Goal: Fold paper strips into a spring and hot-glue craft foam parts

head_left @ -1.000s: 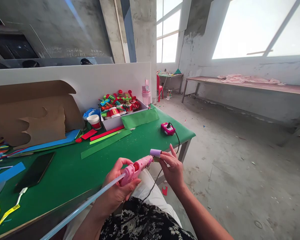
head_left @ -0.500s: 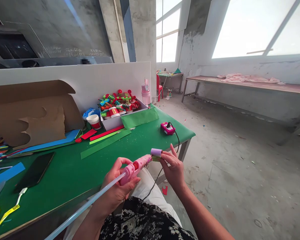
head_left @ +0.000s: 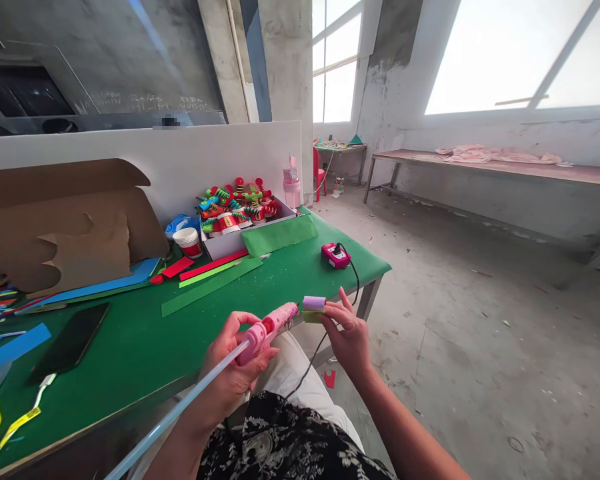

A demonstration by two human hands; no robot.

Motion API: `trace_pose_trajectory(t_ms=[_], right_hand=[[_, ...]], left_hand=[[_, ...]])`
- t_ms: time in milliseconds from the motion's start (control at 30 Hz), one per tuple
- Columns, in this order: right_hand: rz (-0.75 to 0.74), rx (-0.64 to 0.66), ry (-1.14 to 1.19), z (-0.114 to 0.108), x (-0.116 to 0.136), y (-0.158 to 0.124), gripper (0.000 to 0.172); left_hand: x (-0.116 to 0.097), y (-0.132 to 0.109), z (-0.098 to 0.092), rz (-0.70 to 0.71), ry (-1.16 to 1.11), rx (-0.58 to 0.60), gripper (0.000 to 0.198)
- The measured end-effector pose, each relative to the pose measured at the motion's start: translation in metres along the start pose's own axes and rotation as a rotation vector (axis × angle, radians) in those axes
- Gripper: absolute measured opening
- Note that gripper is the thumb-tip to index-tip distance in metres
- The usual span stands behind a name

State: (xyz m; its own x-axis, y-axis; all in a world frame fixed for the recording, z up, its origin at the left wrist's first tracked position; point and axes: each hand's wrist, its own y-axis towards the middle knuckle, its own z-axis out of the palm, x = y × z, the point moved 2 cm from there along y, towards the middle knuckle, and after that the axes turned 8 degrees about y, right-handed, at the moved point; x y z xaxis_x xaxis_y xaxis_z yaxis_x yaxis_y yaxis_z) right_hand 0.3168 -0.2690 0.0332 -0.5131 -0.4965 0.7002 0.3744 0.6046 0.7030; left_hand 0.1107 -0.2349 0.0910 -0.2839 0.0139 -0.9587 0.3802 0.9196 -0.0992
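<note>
My left hand (head_left: 235, 370) is closed around a pink hot glue gun (head_left: 267, 333), whose nozzle points right. A long translucent glue stick (head_left: 180, 410) sticks out of its back end toward me. Between the fingertips of my right hand (head_left: 349, 337) is a small purple paper roll (head_left: 314, 303), with a green paper strip (head_left: 313, 317) just under it. A small gap separates the nozzle from the roll. How the roll and the strip join is hidden by my fingers.
On the green table (head_left: 140, 353) stand a box of colourful paper figures (head_left: 230, 248), paper cups (head_left: 187, 243) and a magenta power socket (head_left: 335, 256) with a black cord. A phone (head_left: 70, 343), paper strips (head_left: 213, 287) and torn cardboard (head_left: 80, 227) lie left.
The glue gun has drawn back slightly to the left, so its nozzle has come away from the purple roll and green strip. My right hand has hardly moved.
</note>
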Motion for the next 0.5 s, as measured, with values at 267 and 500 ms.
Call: trace_pose_trajectory(t_ms=[267, 500], right_hand=[[0.190, -0.130, 0.033, -0.017, -0.007, 0.008, 0.018], [0.324, -0.559, -0.132, -0.096, -0.020, 0.003, 0.038]], left_hand=[[-0.007, 0.073, 0.000, 0.176, 0.040, 0.021, 0.044], [-0.018, 0.190, 0.039, 0.150, 0.510, -0.206, 0.028]])
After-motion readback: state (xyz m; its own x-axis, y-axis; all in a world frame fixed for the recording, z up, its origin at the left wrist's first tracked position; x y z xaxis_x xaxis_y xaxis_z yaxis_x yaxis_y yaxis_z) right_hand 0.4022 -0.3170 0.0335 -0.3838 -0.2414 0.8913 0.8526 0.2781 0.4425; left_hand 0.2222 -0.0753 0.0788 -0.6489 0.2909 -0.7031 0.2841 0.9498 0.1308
